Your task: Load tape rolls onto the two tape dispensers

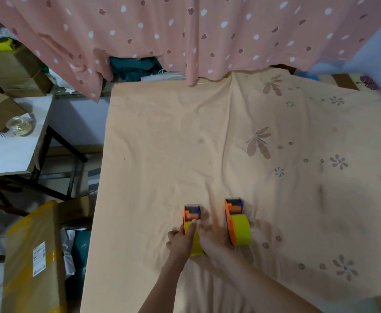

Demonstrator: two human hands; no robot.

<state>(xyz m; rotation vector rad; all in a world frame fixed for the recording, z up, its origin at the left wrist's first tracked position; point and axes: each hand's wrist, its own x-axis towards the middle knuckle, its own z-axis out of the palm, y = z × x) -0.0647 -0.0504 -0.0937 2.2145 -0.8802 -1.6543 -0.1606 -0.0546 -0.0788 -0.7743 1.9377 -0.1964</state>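
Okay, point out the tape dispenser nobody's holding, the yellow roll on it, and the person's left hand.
Free tape dispenser (229, 224), head view: on its orange side plate.
Yellow tape roll (241, 229), head view: on the roll's outer face.
Left hand (181, 241), head view: on the back of the hand.

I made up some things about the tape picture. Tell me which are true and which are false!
1. Two dispensers sit on the cloth. True: the left dispenser and the right dispenser.
2. The right dispenser has no tape. False: it carries a yellow roll.
3. Both hands are at the left dispenser. True: the left hand and the right hand.
4. The dispensers are green. False: they are orange.
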